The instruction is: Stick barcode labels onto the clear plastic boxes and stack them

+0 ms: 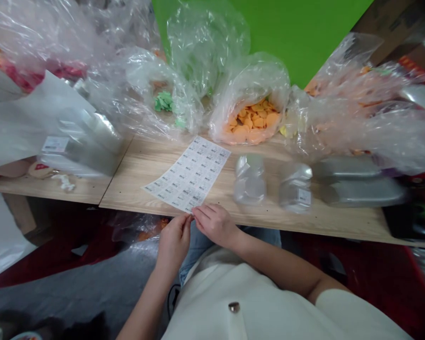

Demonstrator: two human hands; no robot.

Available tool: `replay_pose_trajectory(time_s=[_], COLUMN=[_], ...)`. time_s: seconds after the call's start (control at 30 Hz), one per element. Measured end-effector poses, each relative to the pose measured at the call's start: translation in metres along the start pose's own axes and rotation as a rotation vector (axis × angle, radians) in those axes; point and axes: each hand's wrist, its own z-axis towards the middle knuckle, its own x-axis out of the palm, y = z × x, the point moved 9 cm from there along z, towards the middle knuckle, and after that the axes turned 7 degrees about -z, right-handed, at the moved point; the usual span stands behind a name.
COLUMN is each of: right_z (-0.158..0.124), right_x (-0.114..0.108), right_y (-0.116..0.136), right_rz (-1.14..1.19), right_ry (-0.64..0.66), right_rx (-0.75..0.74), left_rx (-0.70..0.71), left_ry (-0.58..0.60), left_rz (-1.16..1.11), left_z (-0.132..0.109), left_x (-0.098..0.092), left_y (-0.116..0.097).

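Note:
A white sheet of printed barcode stickers (193, 172) lies aslant on the wooden table, its near corner reaching the front edge. My left hand (175, 236) is closed in a pinch at that near corner. Right beside it, my right hand (214, 222) pinches the same corner, and the fingertips of both hands meet there. Whether a single sticker is between the fingers is too small to tell. To the right of the sheet stand a clear plastic container (250, 182) and another clear container (295, 189) with a white label on it.
Behind the sheet, an open plastic bag (250, 101) holds orange pieces, and another bag (163, 89) holds green ones. Blurred clear containers (364, 186) lie farther right. At left stands a labelled clear box (88, 146). The table (127, 189) has its front edge near my lap.

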Motion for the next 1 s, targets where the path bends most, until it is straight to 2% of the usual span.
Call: replay_pose_trajectory(time_s=[0.1, 0.17, 0.23, 0.3, 0.33, 0.4, 0.47, 0.53, 0.6, 0.7, 0.77, 0.87, 1.0], right_z=[0.005, 0.008, 0.004, -0.005, -0.010, -0.017, -0.025, -0.036, -0.047, -0.064, -0.069, -0.071, -0.075], right_x=[-0.004, -0.018, -0.041, -0.072, -0.088, -0.110, -0.114, -0.109, -0.107, -0.093, -0.089, -0.102, -0.115], right_y=[-0.014, -0.037, -0.065, -0.085, -0.087, -0.074, -0.052, -0.042, -0.060, -0.106, -0.127, -0.149, -0.152], right_rz=[0.121, 0.230, 0.307, 0.293, 0.250, 0.139, 0.079, 0.137, 0.331, 0.769, 0.949, 0.966, 0.960], right_ry=[-0.038, -0.124, -0.259, -0.412, -0.468, -0.481, -0.384, -0.286, -0.262, -0.220, -0.192, -0.205, -0.160], right_rx=[0.110, 0.270, 0.455, 0.551, 0.533, 0.363, 0.150, 0.078, 0.239, 0.655, 0.796, 0.823, 0.739], left_rx=[-0.050, -0.170, -0.310, -0.398, -0.409, -0.406, -0.415, -0.432, -0.413, -0.302, -0.228, -0.119, -0.072], left_ry=[-0.019, -0.010, 0.022, 0.135, 0.215, 0.365, 0.407, 0.391, 0.380, 0.443, 0.490, 0.483, 0.470], left_rz=[-0.008, -0.134, -0.272, -0.291, -0.277, -0.340, -0.607, -0.815, -0.854, -0.782, -0.682, -0.488, -0.373], left_z=[0.002, 0.002, -0.001, -0.006, -0.008, -0.012, -0.011, -0.005, 0.003, 0.014, 0.019, 0.028, 0.033], left_x=[0.004, 0.009, 0.014, 0.018, 0.019, 0.023, 0.027, 0.034, 0.046, 0.071, 0.085, 0.097, 0.107], left_y=[0.007, 0.027, 0.046, 0.050, 0.045, 0.021, -0.010, -0.037, -0.056, -0.078, -0.089, -0.102, -0.117])
